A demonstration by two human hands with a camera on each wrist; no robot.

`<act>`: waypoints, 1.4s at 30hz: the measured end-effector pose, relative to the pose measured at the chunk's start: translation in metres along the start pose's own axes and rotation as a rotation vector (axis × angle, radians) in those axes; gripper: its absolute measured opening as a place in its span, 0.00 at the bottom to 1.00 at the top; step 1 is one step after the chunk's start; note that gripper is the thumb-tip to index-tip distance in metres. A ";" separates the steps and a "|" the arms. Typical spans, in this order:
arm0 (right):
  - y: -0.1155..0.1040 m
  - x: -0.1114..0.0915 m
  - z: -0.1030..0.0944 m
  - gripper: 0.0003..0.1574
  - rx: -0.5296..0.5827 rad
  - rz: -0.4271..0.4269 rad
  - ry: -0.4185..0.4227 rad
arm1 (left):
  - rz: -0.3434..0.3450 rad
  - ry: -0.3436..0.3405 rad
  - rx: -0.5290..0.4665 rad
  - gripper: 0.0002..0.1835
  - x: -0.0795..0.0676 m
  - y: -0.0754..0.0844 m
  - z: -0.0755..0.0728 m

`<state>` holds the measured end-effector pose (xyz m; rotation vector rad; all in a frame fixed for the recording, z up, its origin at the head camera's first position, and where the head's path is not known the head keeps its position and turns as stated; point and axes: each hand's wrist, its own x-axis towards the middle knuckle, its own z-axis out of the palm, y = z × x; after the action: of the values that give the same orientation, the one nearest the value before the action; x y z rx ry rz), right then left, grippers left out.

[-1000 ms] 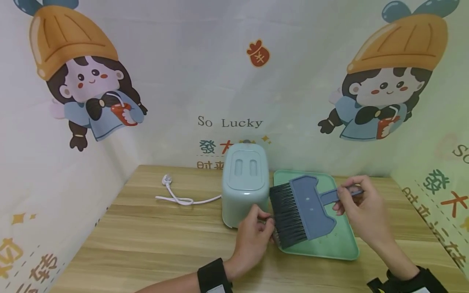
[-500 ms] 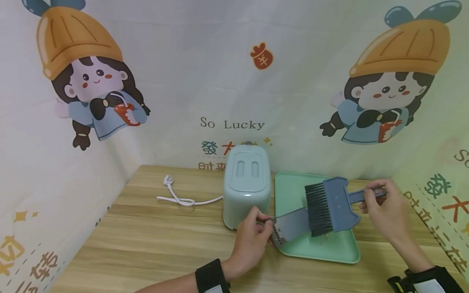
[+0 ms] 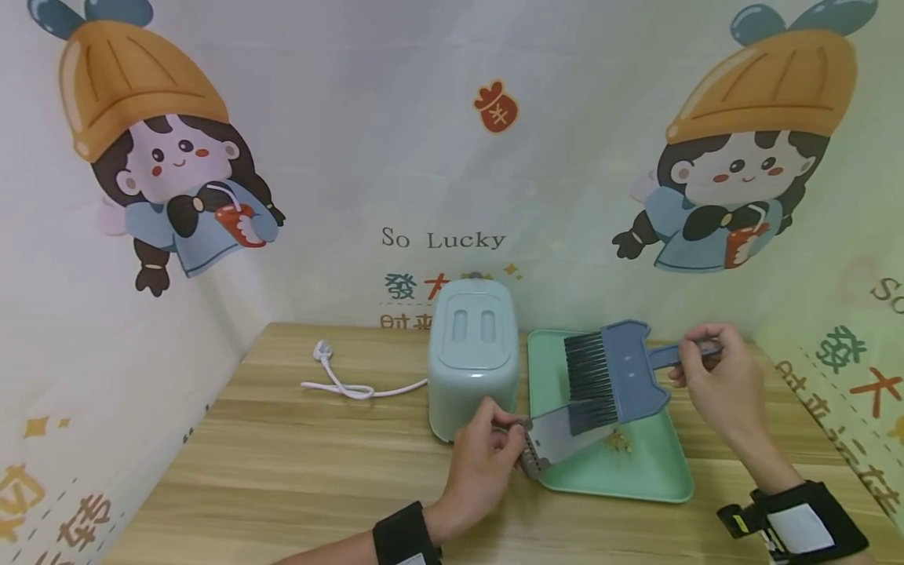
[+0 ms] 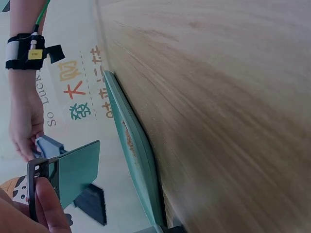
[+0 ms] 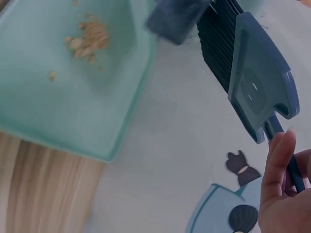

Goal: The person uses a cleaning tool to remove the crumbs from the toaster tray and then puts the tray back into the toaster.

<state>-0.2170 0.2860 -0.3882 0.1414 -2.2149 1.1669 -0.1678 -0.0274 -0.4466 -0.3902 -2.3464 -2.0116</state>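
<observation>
My left hand (image 3: 487, 459) pinches the dark, perforated end of a toaster crumb tray (image 3: 554, 439). Its flat metal plate tilts out over a green tray (image 3: 660, 475). The right hand (image 3: 723, 392) grips the thin handle of a blue cleaning brush (image 3: 628, 377), whose black bristles overlap the plate's far part in the head view. In the left wrist view, the crumb tray (image 4: 80, 167) is raised above the green tray. A small heap of tan crumbs (image 5: 90, 39) lies on the green tray, beneath the tools.
A pale green toaster (image 3: 469, 392) stands on the wooden table, just left of the green tray and close to my left hand. Its white cord and plug (image 3: 346, 384) lie to the left. A printed cloth wall (image 3: 565, 157) encloses the back and sides.
The brush swept right along the crumb tray, uncovering its plate, then moved partway back left and up. Crumbs now show on the green tray. My left hand has stayed in place.
</observation>
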 end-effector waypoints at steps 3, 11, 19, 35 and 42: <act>0.009 -0.001 -0.003 0.09 -0.046 0.034 0.047 | 0.004 0.002 0.009 0.03 -0.001 -0.001 0.000; 0.014 0.003 -0.020 0.10 -0.078 0.035 0.168 | -0.012 0.040 0.045 0.03 0.001 -0.003 -0.001; 0.004 -0.007 -0.021 0.09 -0.083 -0.209 0.080 | -0.018 0.053 0.037 0.03 0.002 0.001 -0.001; -0.020 -0.024 -0.010 0.06 0.189 -0.039 -0.094 | 0.006 0.064 0.025 0.03 0.000 0.005 0.000; 0.016 -0.029 -0.017 0.08 0.115 -0.046 -0.061 | 0.007 0.071 0.038 0.03 -0.001 0.004 -0.001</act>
<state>-0.1919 0.3032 -0.4088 0.2777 -2.1854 1.2805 -0.1662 -0.0276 -0.4427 -0.3193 -2.3344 -1.9405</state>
